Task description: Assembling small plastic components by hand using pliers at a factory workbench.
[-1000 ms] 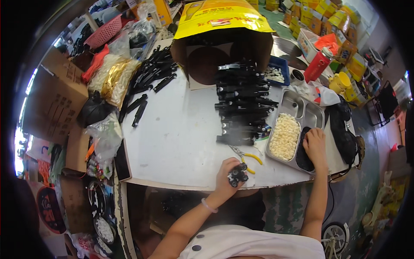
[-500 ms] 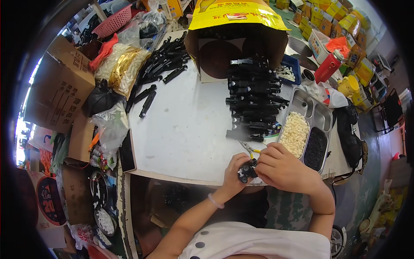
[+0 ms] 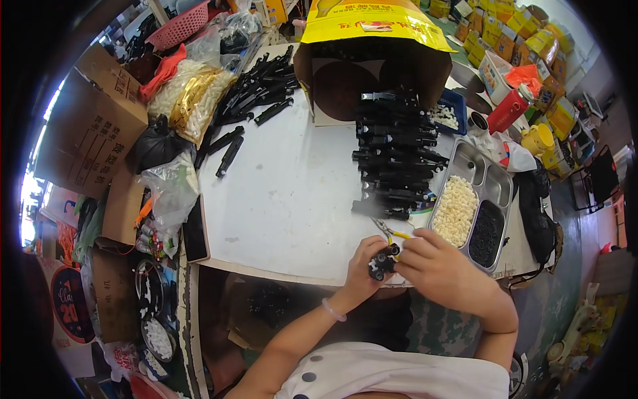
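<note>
At the table's front edge my left hand [image 3: 362, 271] is wrapped round a black plastic part [image 3: 381, 264] with round ends and small white pieces on it. My right hand [image 3: 432, 263] is beside it, fingers pinched together at the part's right side; what lies between those fingertips is hidden. Just beyond the hands rest pliers [image 3: 392, 231] with yellow handles. A stack of similar long black parts [image 3: 395, 159] is lined up farther back. To the right stands a metal compartment tray [image 3: 500, 178] holding cream-coloured small pieces [image 3: 454, 211] and small black pieces [image 3: 486, 233].
A yellow-flapped carton [image 3: 379, 30] lies open at the back. More black parts [image 3: 256, 93] are heaped at the far left. A phone [image 3: 197, 229] lies by the left edge, near plastic bags [image 3: 171, 193]. Behind the tray are a blue bin [image 3: 452, 110] and a red bottle [image 3: 510, 108].
The view has shifted slightly. My right hand has drawn a little away to the right of the black part, while my left hand keeps its hold.
</note>
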The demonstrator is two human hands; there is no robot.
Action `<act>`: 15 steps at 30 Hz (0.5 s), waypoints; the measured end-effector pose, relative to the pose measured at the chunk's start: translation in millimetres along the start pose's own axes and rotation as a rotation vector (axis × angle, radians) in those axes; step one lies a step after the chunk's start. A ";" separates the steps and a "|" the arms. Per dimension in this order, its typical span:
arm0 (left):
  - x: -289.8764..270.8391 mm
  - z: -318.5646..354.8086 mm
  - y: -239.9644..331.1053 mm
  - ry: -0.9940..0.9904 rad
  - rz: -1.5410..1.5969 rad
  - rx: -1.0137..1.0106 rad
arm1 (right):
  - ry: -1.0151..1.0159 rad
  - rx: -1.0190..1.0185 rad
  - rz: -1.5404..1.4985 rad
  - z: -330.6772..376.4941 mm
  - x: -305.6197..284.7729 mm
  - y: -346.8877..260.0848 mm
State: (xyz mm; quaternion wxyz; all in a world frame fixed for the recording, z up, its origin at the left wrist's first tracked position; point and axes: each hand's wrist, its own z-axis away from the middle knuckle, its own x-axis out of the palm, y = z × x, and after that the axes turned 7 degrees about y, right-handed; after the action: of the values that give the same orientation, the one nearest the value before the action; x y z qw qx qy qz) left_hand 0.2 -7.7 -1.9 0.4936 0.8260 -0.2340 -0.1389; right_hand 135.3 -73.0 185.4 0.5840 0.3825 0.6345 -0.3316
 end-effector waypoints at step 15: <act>-2.4 -0.3 -2.0 -0.022 -0.022 0.009 | 0.340 0.205 -0.198 24.5 26.8 8.3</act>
State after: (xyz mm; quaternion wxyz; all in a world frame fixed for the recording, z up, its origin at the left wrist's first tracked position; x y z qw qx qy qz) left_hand -1.2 -5.4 -3.5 0.4858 0.8292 -0.2310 -0.1521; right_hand 153.8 -87.6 156.5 0.3913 0.4262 0.7212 -0.3809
